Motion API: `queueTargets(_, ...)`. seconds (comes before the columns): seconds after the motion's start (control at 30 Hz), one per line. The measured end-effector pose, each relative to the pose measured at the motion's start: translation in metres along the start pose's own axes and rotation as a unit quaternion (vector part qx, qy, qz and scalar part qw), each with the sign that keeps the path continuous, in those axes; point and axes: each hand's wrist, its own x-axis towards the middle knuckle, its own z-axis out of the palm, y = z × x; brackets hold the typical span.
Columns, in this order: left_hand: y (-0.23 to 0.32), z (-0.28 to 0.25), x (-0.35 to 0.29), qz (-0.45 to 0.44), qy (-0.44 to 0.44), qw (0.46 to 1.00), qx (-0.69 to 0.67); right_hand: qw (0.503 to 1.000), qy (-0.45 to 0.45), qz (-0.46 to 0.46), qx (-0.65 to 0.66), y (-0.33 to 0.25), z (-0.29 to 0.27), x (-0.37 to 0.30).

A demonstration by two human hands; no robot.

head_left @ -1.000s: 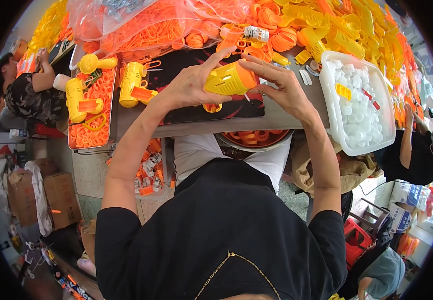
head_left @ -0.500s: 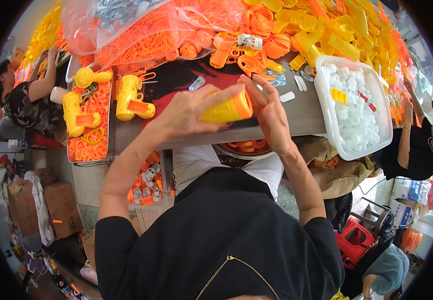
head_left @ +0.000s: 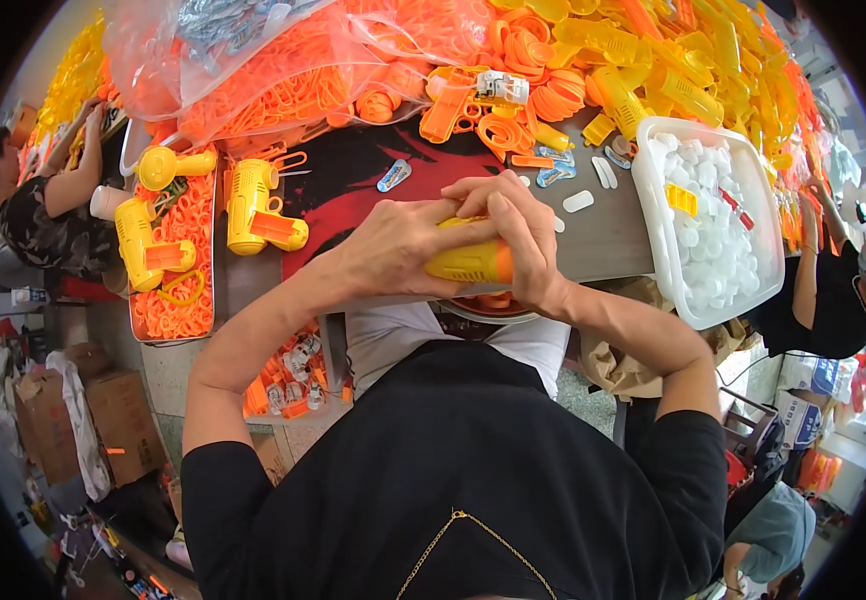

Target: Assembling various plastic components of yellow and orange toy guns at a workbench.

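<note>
Both my hands are wrapped round a yellow plastic toy hair dryer body (head_left: 461,263) with an orange end, held above the table's near edge. My left hand (head_left: 393,245) grips it from the left. Over its orange end on the right, my right hand (head_left: 521,235) is closed, its fingers reaching across the top to touch the left hand. Most of the body is hidden by the fingers. To the left on the table lies a similar yellow toy hair dryer (head_left: 253,205) with an orange part. Beyond my hands is a small blue-and-white piece (head_left: 394,176).
A white bin (head_left: 658,265) of white caps stands at the right. On the left, a tray (head_left: 215,290) holds orange rings and yellow toys. Plastic bags (head_left: 303,75) of orange parts and heaps of yellow shells (head_left: 643,50) line the back. Co-workers sit at both sides.
My right hand has gone from open fingers beside the orange end to closing over it. The toy body has come slightly nearer to me, held by both hands.
</note>
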Motion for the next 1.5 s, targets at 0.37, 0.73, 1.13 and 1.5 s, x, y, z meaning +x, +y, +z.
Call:
queueTargets(0.37,-0.018,0.002,-0.028,-0.227,0.197,0.849,-0.434,0.843,0.173,-0.009,-0.51,0.129,-0.071,0.065)
queueTargets(0.73,-0.014,0.02,-0.033,-0.275,0.219,0.64,-0.683,0.828,0.1,0.152,-0.53,0.113,-0.09,0.07)
queueTargets(1.13,0.01,0.054,0.036,-0.19,0.388,0.689,-0.582,0.95,0.142,0.168,0.22,-0.015,0.023,-0.024)
queueTargets(1.5,0.01,0.055,0.025,-0.149,0.415,0.729,-0.523,0.938,0.224,0.13,0.231,-0.009,0.046,-0.036)
